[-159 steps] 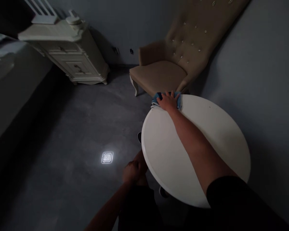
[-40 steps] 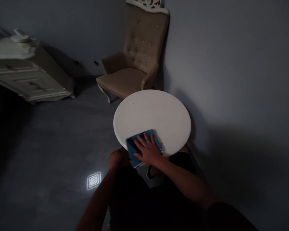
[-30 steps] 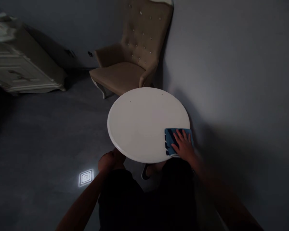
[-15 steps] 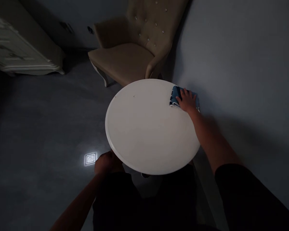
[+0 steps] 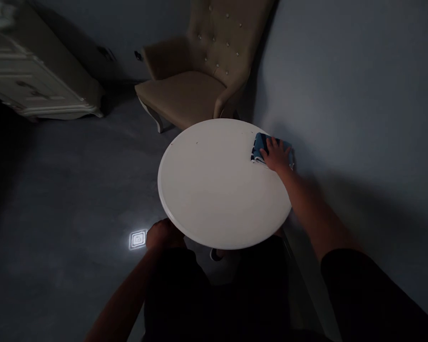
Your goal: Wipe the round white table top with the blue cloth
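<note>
A round white table (image 5: 221, 190) stands in front of me. On its far right side lies a folded blue cloth (image 5: 257, 142) with dark bands and a white edge. My right hand (image 5: 276, 154) is laid flat over the cloth, fingers spread, pressing it against the tabletop by the rim. Low on the left, my left hand (image 5: 162, 233) rests at my knee, just below the table's near left edge. Its fingers are dark and mostly hidden. A few small dark specks dot the far part of the tabletop.
Behind the table is a tan armchair (image 5: 185, 95) with a buttoned back. A pale carved cabinet (image 5: 39, 80) stands at the upper left. The grey wall (image 5: 349, 95) runs close along the right. A bright square light patch (image 5: 138, 239) shows on the dark floor (image 5: 74, 190).
My right hand and the cloth have slid slightly toward me along the right rim, and specks now show beside the cloth's far edge. The view has shifted a little; my left hand stays at my knee.
</note>
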